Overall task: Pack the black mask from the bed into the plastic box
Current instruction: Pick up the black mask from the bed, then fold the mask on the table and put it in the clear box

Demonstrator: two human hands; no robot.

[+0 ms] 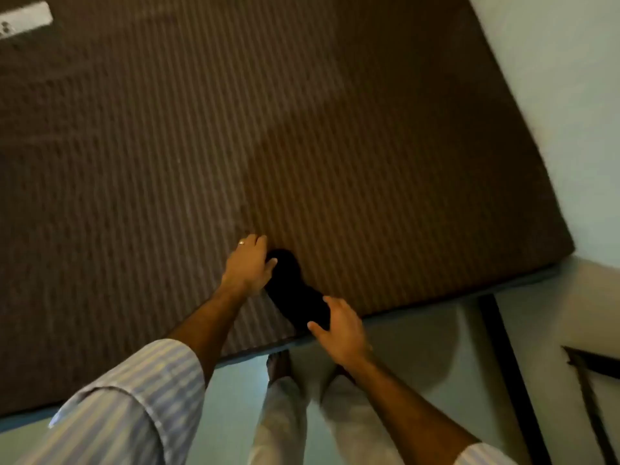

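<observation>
The black mask lies flat on the brown striped bed, close to its near edge. My left hand rests on the mask's far left end, fingers curled over it, a ring on one finger. My right hand lies on the mask's near right end, thumb and fingers spread across the fabric. Both hands touch the mask, and whether either one grips it I cannot tell. The plastic box is not in view.
A white strip-like object lies on the bed at the far left corner. My legs and a bare foot stand on the pale floor by the bed's edge. A dark frame leans at the right.
</observation>
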